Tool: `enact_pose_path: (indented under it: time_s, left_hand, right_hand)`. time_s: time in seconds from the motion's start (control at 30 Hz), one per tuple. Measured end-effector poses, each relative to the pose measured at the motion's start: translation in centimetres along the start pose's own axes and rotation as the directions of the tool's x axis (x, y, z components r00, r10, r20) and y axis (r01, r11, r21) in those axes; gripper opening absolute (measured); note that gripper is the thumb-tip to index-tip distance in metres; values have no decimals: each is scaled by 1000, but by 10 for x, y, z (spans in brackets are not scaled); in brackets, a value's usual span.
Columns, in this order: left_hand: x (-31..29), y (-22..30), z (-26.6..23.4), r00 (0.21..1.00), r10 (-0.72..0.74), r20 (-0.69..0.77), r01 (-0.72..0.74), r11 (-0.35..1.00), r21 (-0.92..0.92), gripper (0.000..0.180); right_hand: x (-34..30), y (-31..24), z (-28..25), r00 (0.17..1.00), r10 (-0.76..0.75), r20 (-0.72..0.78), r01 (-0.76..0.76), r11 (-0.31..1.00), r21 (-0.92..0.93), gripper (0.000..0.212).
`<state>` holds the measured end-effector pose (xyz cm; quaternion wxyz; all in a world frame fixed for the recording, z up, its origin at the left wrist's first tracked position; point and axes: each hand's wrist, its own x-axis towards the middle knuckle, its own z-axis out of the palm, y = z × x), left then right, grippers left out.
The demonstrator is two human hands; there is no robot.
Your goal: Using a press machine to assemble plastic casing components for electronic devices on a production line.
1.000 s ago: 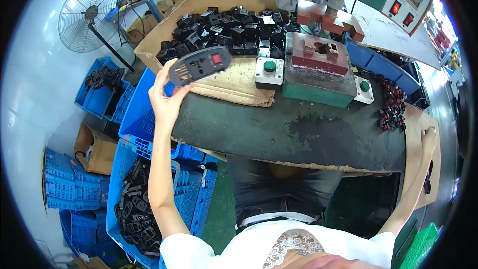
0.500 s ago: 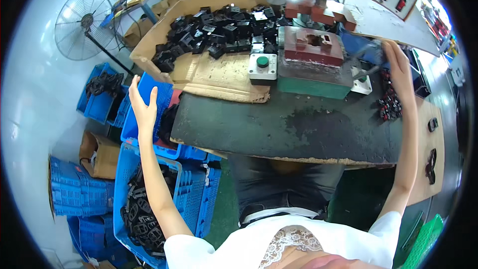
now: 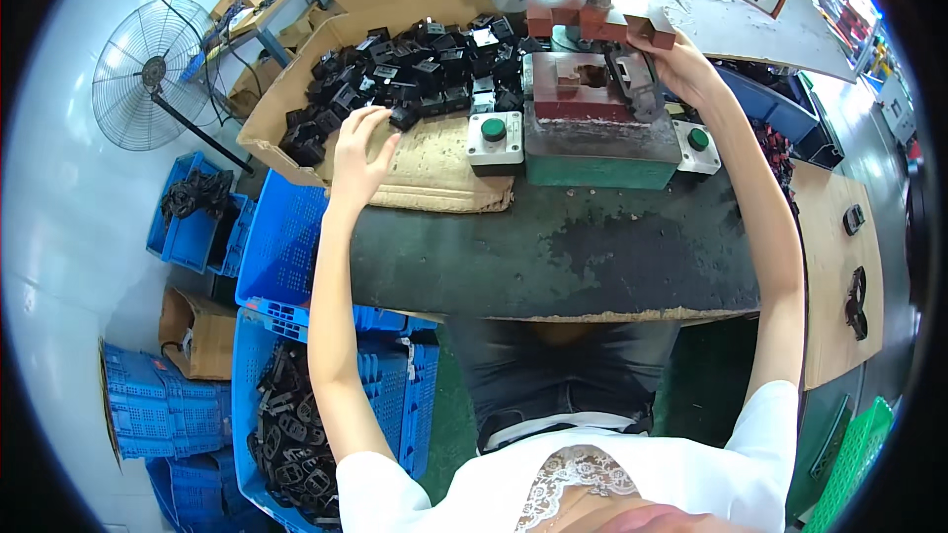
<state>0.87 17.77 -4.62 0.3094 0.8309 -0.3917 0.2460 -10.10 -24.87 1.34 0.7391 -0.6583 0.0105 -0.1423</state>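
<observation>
My right hand point(image 3: 679, 67) grips a dark plastic part point(image 3: 634, 87) at the right side of the red fixture block point(image 3: 565, 104) on the press base. The part is tilted, and some of its far side is hidden by my fingers. My left hand point(image 3: 361, 153) is over the cardboard at the front of the box, fingers bent and thumb apart, holding nothing that I can see. Its fingertips are close to a black plastic piece point(image 3: 404, 118) at the edge of a heap of black plastic pieces point(image 3: 434, 67).
Green push buttons point(image 3: 495, 131) point(image 3: 699, 141) flank the press base point(image 3: 592, 170). The red upper tooling point(image 3: 604, 25) hangs above the fixture. Blue crates point(image 3: 281, 237) stand left of the dark table point(image 3: 474, 257), one with black frames point(image 3: 291, 444). A fan point(image 3: 153, 72) stands far left.
My right hand has moved left from beyond the press to the fixture, bringing the dark plastic part. My left hand has moved right, from above the blue crates to the heap's edge.
</observation>
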Motion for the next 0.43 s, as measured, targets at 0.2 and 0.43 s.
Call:
enact_pose_path:
  time_s: [0.2, 0.43]
  left_hand:
    - [18, -23, 22, 977, -210, -22, 196, 941, -277, 24]
    - [28, -57, 43, 925, -378, -43, 348, 885, -310, 24]
  right_hand:
    - [18, 7, 22, 975, -25, 220, 108, 921, -373, 31]
    - [29, -14, 37, 878, 166, 449, 159, 785, -599, 38]
